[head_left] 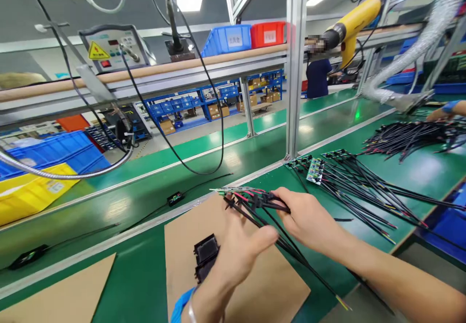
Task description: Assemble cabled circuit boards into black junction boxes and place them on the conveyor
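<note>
My right hand (300,209) is closed around a bundle of black cables (278,205), whose small green circuit boards (240,190) point to the left. Loose cable ends with coloured wires trail down to the lower right. Just under the boards is my left hand (243,247), its thumb stretched away from the fingers. The boards and cables partly hide those fingertips, and whether they touch the boards cannot be made out. Black plastic housings (206,249) lie on a cardboard sheet (269,289) below, partly covered by my left forearm.
More boards with cables (349,179) lie on the green bench at right, beside a cable pile (415,136). A co-worker's hand (442,113) is at the far right. A metal post (294,70) stands ahead. Small cabled units (175,198) rest on the conveyor; a black cable loop (218,133) hangs above.
</note>
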### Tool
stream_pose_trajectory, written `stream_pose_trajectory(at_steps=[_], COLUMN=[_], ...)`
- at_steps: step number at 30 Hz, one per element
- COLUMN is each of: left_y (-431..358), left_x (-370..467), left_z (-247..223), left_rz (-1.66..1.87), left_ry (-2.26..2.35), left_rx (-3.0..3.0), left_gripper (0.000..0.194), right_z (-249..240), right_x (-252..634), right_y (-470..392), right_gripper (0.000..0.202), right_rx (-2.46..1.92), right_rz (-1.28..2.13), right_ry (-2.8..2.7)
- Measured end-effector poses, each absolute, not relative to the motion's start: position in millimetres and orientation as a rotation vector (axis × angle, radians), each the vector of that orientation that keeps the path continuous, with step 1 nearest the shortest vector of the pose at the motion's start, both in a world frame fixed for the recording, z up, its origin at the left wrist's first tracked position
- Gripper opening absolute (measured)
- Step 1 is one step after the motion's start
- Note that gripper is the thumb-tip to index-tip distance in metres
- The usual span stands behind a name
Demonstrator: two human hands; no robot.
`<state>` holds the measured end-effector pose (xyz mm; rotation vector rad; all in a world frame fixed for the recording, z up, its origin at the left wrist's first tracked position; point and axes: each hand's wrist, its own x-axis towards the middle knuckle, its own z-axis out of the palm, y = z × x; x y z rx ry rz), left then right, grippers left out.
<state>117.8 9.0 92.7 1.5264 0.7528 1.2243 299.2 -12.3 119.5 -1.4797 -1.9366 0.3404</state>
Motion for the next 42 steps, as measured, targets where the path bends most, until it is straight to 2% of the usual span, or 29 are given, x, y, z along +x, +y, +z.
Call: stream_pose_trajectory(at_steps=[2, 4, 6, 9, 12, 15, 17, 19, 22, 24, 27, 28, 31, 34, 36, 39, 42], left_y=[5, 4, 0, -14, -30, -38, -40, -43, -47, -49, -51, -52, -55, -56, -57, -59, -63], left_x=[120, 107, 81, 40, 25, 34, 42, 48, 50, 51, 52, 52, 54, 54, 53, 52, 53], left_z=[87, 86, 88, 88, 75, 50, 33, 18, 6, 4, 4, 4, 3, 1, 0, -3, -6], left_rz=[1.197, 1.202, 1.012, 0.538, 0.379, 0.399, 0.4, 0.375, 0.353, 0.358, 0.383, 0.394, 0.417, 0.388, 0.37, 0.389, 0.451], left_ry=[0.946, 1.082, 1.117, 1.032, 0.979, 1.04, 1.085, 1.121, 1.131, 1.105, 1.086, 1.096, 1.165, 1.207, 1.201, 1.198, 1.222], left_rx=[1.463, 1.324, 1.257, 1.215, 1.157, 1.146, 1.114, 1.04, 0.897, 0.822, 0.787, 0.793, 0.833, 0.858, 0.864, 0.89, 0.933], left_gripper=[0.049, 0.042, 0.041, 0.045, 0.053, 0.055, 0.045, 0.038, 0.046, 0.05, 0.043, 0.04, 0.039, 0.04, 0.04, 0.042, 0.042], right_z=[128, 136, 139, 125, 94, 65, 52, 42, 28, 20, 17, 18, 20, 15, 10, 10, 16], right_x=[296, 301, 312, 330, 335, 313, 288, 264, 239, 234, 238, 241, 247, 247, 247, 249, 250], right_y=[-15, -14, -7, 12, 37, 58, 68, 75, 77, 74, 68, 66, 61, 52, 45, 38, 32], right_gripper=[0.015, 0.026, 0.033, 0.03, 0.029, 0.042, 0.053, 0.043, 0.014, 0.01, 0.006, 0.007, 0.028, 0.023, 0.014, 0.011, 0.03], right_rx=[-1.437, -1.367, -1.267, -1.202, -1.249, -1.148, -1.068, -1.025, -0.97, -0.949, -0.944, -0.967, -1.065, -1.05, -0.983, -0.94, -1.108], right_rz=[0.58, 0.9, 1.106, 1.032, 0.938, 0.968, 0.961, 0.961, 0.976, 0.947, 0.897, 0.899, 1.084, 1.191, 1.063, 0.977, 1.145], right_ry=[-1.988, -2.018, -2.099, -2.328, -2.527, -2.604, -2.55, -2.531, -2.606, -2.608, -2.558, -2.535, -2.551, -2.619, -2.632, -2.597, -2.568])
